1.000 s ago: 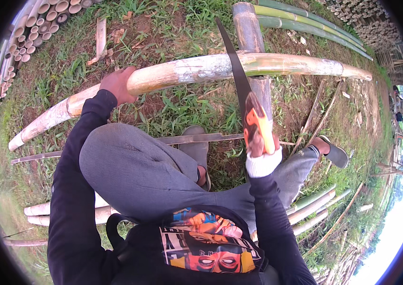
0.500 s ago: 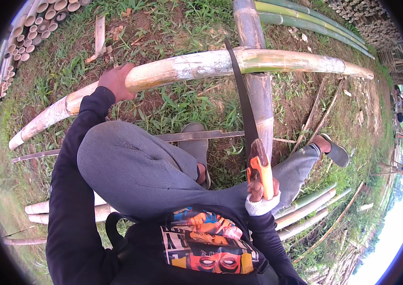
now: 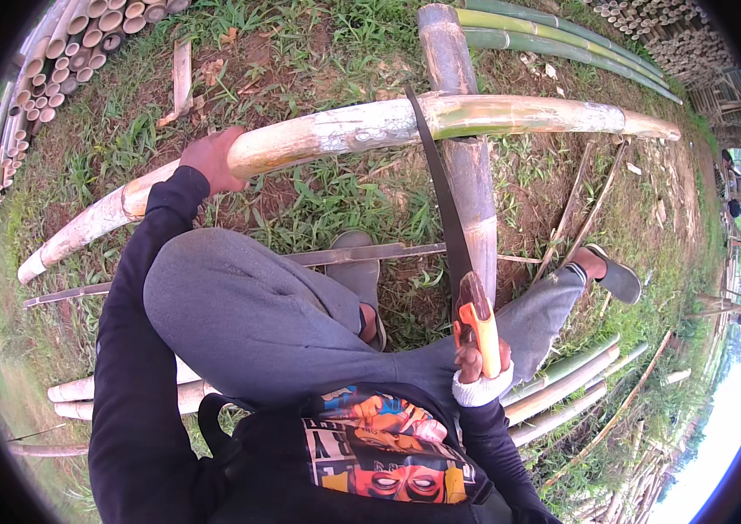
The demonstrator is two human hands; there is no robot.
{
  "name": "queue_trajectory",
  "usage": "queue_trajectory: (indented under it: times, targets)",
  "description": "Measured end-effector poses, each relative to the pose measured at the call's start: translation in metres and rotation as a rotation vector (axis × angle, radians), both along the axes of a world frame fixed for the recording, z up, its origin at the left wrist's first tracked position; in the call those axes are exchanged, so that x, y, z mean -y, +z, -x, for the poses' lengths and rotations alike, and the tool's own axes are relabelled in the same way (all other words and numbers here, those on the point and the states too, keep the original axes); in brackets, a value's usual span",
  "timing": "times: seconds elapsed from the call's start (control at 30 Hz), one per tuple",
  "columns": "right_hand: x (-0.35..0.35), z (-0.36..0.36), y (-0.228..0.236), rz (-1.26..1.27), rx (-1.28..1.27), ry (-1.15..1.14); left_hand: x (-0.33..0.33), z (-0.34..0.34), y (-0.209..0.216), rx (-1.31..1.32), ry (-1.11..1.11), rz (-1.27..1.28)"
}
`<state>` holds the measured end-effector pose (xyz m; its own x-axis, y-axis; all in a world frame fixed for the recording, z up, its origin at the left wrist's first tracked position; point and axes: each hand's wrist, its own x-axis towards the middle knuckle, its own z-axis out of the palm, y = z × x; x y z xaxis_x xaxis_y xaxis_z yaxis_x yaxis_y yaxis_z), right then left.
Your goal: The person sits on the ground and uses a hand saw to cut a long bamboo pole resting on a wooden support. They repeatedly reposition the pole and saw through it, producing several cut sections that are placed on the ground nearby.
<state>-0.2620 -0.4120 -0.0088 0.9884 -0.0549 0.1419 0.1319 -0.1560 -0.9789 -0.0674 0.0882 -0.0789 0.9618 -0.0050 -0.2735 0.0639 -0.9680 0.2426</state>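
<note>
A thick, pale bamboo pole [image 3: 327, 134] lies crosswise before me, its middle resting over another bamboo pole [image 3: 479, 196] that runs away from me. My left hand [image 3: 213, 160] is closed round the pale pole, left of that crossing. A handsaw [image 3: 446, 194] with a dark blade and an orange handle is in my right hand [image 3: 471, 360], whose fingers wrap the handle near my lap. The blade lies across the pale pole just left of the crossing, its tip past the far side. How deep it sits in the pole cannot be made out.
Cut bamboo [image 3: 95, 39] is stacked at the far left. Green poles [image 3: 554, 37] lie at the far right, beyond them another stack [image 3: 659, 39]. Thin strips [image 3: 582, 196] lie right of the crossing. A flat slat [image 3: 362, 253] runs under my bent leg; more poles [image 3: 563, 395] lie beside me.
The saw and my right hand have come slightly back toward my body, the blade still across the pole. My left hand keeps its place on the pole. The whole view has shifted a little.
</note>
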Motion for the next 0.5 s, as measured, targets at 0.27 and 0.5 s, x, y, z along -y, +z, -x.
queue_trajectory:
  times: [0.27, 0.5]
  targets:
    - [-0.068, -0.201, -0.025, 0.296, 0.060, 0.001, -0.002, 0.001, 0.002, 0.032, -0.010, -0.002]
    - [-0.004, -0.013, 0.010, 0.199, -0.019, -0.070, -0.003, 0.000, -0.001, 0.016, -0.020, 0.018]
